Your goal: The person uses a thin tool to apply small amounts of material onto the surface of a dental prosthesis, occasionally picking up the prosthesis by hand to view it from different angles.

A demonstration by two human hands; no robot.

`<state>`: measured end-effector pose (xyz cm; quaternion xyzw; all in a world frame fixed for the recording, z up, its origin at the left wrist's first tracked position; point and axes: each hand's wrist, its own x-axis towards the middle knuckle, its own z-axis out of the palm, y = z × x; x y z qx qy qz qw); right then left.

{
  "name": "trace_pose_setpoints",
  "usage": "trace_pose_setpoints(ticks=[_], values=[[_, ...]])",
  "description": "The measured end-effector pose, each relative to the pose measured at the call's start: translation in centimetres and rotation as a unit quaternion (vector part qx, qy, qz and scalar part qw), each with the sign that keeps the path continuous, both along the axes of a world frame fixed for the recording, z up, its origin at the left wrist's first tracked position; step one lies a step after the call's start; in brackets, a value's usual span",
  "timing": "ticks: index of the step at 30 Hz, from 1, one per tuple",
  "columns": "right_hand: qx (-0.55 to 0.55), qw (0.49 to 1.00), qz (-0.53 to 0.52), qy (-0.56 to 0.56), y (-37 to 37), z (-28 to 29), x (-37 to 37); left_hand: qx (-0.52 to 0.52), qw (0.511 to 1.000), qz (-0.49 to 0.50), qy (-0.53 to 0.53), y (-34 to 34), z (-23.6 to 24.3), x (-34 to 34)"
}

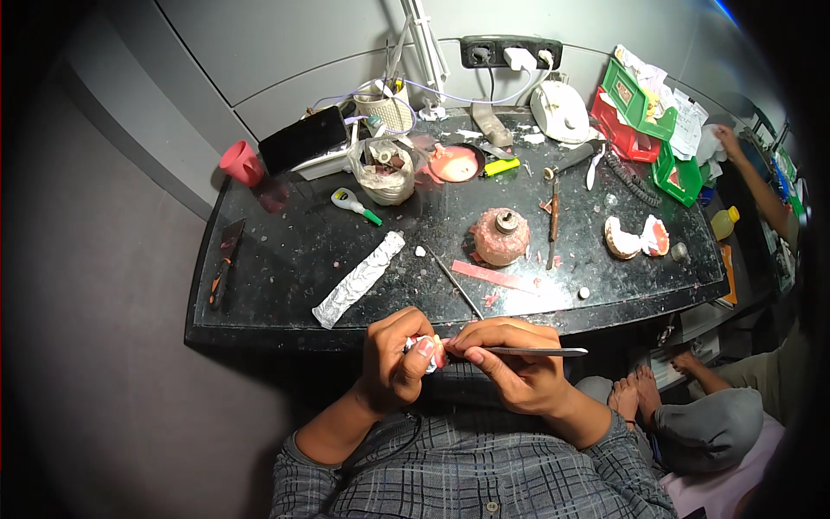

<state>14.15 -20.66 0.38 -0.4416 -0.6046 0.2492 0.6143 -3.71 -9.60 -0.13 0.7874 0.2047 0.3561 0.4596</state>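
Note:
Just in front of the table's near edge, my left hand (396, 356) is closed round a small pink and white dental piece (439, 355), partly hidden by the fingers. My right hand (517, 362) grips a thin metal carving tool (553, 352); its flat end points right, while the fingers hide the end by the dental piece. Beyond the hands, a slim metal instrument (456, 284) lies beside a pink wax strip (491, 277). Behind the strip stands a wax-covered spirit lamp (501, 240). A foil-wrapped roll (359, 281) rests to the left.
On the black table (277, 294) are a wooden-handled tool (554, 216), dental casts (621, 240), a glue bottle (353, 203), a scraper (225, 266) and a pink wax dish (456, 163). Green trays (677, 177) stand far right. Another person's arm (761, 186) and crossed legs show at right.

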Motion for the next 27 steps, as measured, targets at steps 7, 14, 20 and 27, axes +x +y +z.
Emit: trace_pose_setpoints(ticks=[7, 14, 20, 27], values=[[0.000, 1.000, 0.005, 0.001, 0.04, -0.05, 0.03, -0.008, 1.000, -0.015, -0.010, 0.19, 0.15, -0.21], [0.000, 1.000, 0.012, 0.001, 0.08, -0.04, -0.05, 0.002, 1.000, -0.005, 0.003, 0.15, -0.05, -0.16], [-0.001, 1.000, 0.016, 0.014, 0.22, -0.24, -0.01, -0.008, 1.000, -0.005, 0.014, -0.09, 0.39, 0.01], [0.003, 1.000, 0.028, 0.008, 0.28, -0.15, 0.20, -0.043, 0.999, -0.029, -0.015, 0.19, -0.15, -0.29]])
